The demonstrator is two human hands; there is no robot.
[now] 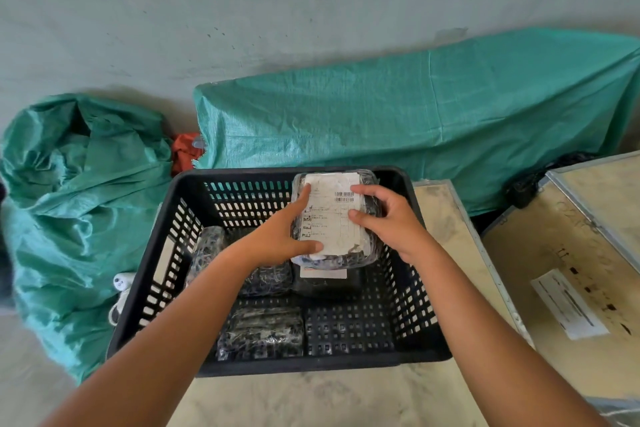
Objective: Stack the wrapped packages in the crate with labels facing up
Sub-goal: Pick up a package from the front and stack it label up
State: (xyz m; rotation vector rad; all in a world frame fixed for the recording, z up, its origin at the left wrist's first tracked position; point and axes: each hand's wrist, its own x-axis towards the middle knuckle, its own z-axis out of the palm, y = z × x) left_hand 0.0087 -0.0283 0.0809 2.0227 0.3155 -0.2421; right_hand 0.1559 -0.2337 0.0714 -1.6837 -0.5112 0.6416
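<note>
Hands meet on one package point(337, 218) over the crate point(420, 326), at its far right corner. The left hand point(277, 236) lies half open against the package's left side, fingers stretched flat up along the label point(332, 215) edge and the thumb pressing on the label's near end. The right hand point(388, 218) curls round the right side, thumb and forefinger tips on the label, the other fingers wrapped over the edge. Between them the package is clamped from both sides.

It is a dark bundle in clear film, its white label with barcodes facing up. The long axis runs from the crate's near side toward its far wall, tilted slightly. It sits above a second labelled package point(325, 279), only the near strip of which shows; whether the two touch cannot be told.

More wrapped packages lie on the crate floor: one near the front wall point(263, 333), one at the centre point(268, 279), one leaning by the left wall point(206, 250). The crate stands on a pale bench point(311, 399).
</note>
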